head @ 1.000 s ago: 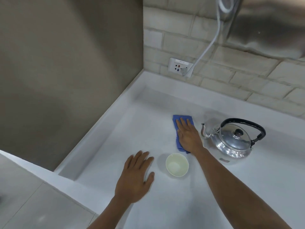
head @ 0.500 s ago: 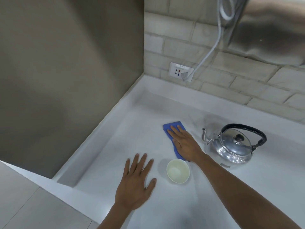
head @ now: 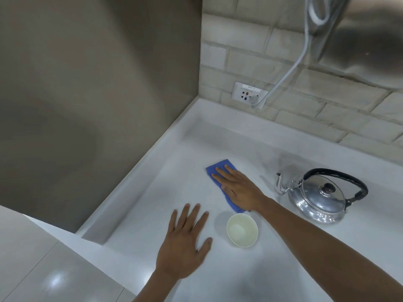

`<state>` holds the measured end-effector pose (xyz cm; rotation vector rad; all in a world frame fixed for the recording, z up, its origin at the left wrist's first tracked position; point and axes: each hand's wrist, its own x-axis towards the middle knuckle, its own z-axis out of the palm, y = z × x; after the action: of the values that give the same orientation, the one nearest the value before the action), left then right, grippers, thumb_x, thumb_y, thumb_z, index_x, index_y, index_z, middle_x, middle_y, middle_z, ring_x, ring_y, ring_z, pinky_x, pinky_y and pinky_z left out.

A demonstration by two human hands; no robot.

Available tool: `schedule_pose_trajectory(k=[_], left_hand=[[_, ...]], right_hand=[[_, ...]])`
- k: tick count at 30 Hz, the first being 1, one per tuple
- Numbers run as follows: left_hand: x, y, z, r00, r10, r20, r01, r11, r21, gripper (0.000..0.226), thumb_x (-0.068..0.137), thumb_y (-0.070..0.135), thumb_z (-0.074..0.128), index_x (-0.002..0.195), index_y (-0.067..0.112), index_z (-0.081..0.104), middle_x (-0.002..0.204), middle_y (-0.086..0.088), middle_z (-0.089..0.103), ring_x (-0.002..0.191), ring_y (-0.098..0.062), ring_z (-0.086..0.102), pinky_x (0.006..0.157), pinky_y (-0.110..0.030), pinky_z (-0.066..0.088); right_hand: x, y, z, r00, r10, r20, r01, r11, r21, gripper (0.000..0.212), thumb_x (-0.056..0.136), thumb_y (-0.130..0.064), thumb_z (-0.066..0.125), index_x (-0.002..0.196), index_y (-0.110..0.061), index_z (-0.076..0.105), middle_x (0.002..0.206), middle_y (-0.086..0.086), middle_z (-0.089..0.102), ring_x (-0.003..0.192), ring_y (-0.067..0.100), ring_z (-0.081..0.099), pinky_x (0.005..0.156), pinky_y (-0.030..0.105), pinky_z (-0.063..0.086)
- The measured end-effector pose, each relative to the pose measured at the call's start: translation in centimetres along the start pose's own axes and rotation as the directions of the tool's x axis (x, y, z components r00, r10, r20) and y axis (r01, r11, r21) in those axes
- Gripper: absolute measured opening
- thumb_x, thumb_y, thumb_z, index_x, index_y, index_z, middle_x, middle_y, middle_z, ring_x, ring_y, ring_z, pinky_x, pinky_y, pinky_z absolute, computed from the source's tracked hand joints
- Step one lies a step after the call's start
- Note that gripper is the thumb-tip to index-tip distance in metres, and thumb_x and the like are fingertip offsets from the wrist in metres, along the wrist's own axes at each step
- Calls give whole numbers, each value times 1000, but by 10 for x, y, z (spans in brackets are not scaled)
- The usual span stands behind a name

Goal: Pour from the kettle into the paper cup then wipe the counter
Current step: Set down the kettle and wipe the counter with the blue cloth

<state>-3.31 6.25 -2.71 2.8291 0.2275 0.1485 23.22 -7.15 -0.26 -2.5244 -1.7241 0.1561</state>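
Observation:
A shiny metal kettle with a black handle stands upright on the white counter at the right. A pale paper cup stands upright in front of it, nearer me. A blue cloth lies flat on the counter beyond the cup. My right hand presses flat on the cloth with its fingers spread, covering most of it. My left hand rests flat on the counter just left of the cup, holding nothing.
A grey wall panel rises at the left and a brick-tiled wall at the back. A wall socket holds a plug with a white cable running up. The counter's raised rim borders the left side.
My right hand has slid the blue cloth leftward and away from the kettle across the counter. The left hand, the cup and the kettle have stayed put.

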Motion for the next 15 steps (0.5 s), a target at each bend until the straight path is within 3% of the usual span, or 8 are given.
schedule_pose_trajectory(k=[4, 6, 11, 15], left_hand=[[0, 1, -1, 1000, -9, 7, 9, 1000, 7, 66, 102, 61, 37, 160, 32, 24, 170, 6, 13, 157, -22, 6, 124, -53, 15], [0, 1, -2, 1000, -11, 6, 11, 1000, 11, 66, 102, 61, 36, 160, 32, 25, 170, 6, 13, 157, -22, 6, 124, -53, 16], [0, 2, -3, 1000, -11, 2, 11, 1000, 2, 66, 102, 61, 35, 160, 32, 25, 170, 6, 12, 157, -21, 5, 123, -54, 16], [0, 1, 0, 1000, -5, -21, 5, 1000, -6, 66, 102, 60, 37, 160, 31, 26, 170, 6, 13, 157, -22, 7, 123, -54, 17]], right_hand=[[27, 5, -5, 976, 217, -9, -217, 976, -27, 52, 107, -31, 23, 157, -22, 9, 165, -1, 5, 153, 24, 1, 122, 38, 7], [36, 4, -6, 970, 243, 16, -241, 967, -84, 54, 107, -32, 20, 157, -21, 3, 166, 1, 0, 152, 26, -2, 122, 39, 5], [13, -6, 2, 1000, 29, 10, -28, 997, -70, 52, 108, -33, 24, 157, -25, 11, 164, -4, 4, 152, 26, -5, 124, 38, 3], [-4, -2, 3, 1000, 12, -5, -12, 1000, -18, 51, 107, -33, 25, 157, -27, 14, 164, -7, 7, 152, 21, -3, 123, 34, 3]])
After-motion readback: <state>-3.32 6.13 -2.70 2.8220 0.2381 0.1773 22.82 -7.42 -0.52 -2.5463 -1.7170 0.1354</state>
